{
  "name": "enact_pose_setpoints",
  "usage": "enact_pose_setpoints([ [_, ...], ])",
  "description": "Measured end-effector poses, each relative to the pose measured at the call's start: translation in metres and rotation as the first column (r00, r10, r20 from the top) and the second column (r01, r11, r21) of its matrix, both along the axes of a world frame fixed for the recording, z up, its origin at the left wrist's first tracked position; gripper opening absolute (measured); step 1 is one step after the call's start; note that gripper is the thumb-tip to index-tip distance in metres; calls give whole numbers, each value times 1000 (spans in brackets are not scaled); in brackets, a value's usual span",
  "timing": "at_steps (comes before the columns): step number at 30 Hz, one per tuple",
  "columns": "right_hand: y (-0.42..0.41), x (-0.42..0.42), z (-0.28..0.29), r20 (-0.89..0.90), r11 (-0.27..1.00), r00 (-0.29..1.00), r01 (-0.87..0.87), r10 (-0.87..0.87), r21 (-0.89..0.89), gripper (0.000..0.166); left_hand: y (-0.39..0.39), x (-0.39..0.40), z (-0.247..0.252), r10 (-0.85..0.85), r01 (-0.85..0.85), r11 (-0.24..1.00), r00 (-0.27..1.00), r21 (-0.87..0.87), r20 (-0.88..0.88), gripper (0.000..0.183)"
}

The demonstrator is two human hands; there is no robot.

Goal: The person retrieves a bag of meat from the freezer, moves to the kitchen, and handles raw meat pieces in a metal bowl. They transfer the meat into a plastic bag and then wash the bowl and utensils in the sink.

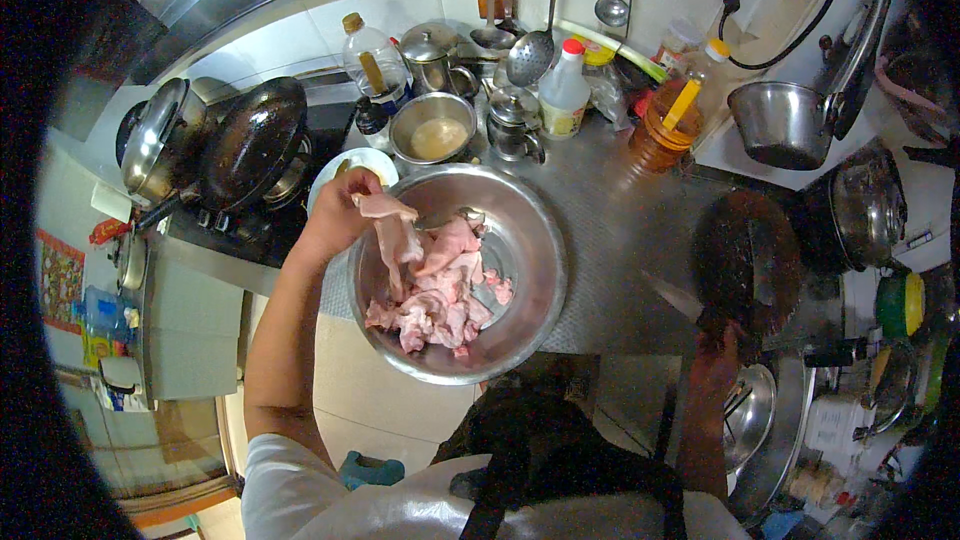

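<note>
My left hand (pixel 341 206) pinches a floppy strip of raw, pale pink meat (pixel 396 240) over the left side of a large stainless steel basin (pixel 551 270). Inside the basin lies a heap of raw meat pieces (pixel 442 307), pink with whitish fat or skin, and a few small scraps sit to its right. My right hand (pixel 720 349) is far to the right, in shadow, closed around a knife (pixel 671 296) whose blade points up and left. Beside the knife is a dark round chopping board (pixel 724 247). The fingers of my right hand are hard to make out.
Behind the basin stand a small metal bowl of cloudy liquid (pixel 439 139), a white dish (pixel 322 169), a lidded metal pot (pixel 514 109) and bottles (pixel 564 94). A wok (pixel 255 142) is on the stove at left. At right are an amber-filled jug (pixel 667 127) and a saucepan (pixel 780 124).
</note>
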State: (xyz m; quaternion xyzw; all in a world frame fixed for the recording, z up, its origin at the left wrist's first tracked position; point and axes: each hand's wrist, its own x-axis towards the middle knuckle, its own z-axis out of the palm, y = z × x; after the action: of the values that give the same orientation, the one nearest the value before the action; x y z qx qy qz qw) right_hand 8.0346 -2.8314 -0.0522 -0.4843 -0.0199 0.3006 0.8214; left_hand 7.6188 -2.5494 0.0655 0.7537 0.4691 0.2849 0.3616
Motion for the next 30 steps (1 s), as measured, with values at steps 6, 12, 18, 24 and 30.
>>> enact_pose_setpoints([
  [6,0,-8,4,-54,998,998,26,-28,-49,17,12,-1,-9,81,-8,960,965,281,-249,18],
  [12,-5,-7,0,42,998,999,22,-19,-67,17,3,9,-63,-68,234,969,560,79,-826,36],
  [18,-17,3,-12,27,991,1000,-4,7,-132,18,-22,73,-74,-100,288,956,491,53,-865,41],
  [24,1,-17,7,45,995,999,12,-8,-99,21,-6,63,-146,68,306,923,465,232,-883,33],
  [30,-15,-8,-5,92,992,996,17,-6,-127,21,5,63,-100,86,396,888,360,235,-929,34],
])
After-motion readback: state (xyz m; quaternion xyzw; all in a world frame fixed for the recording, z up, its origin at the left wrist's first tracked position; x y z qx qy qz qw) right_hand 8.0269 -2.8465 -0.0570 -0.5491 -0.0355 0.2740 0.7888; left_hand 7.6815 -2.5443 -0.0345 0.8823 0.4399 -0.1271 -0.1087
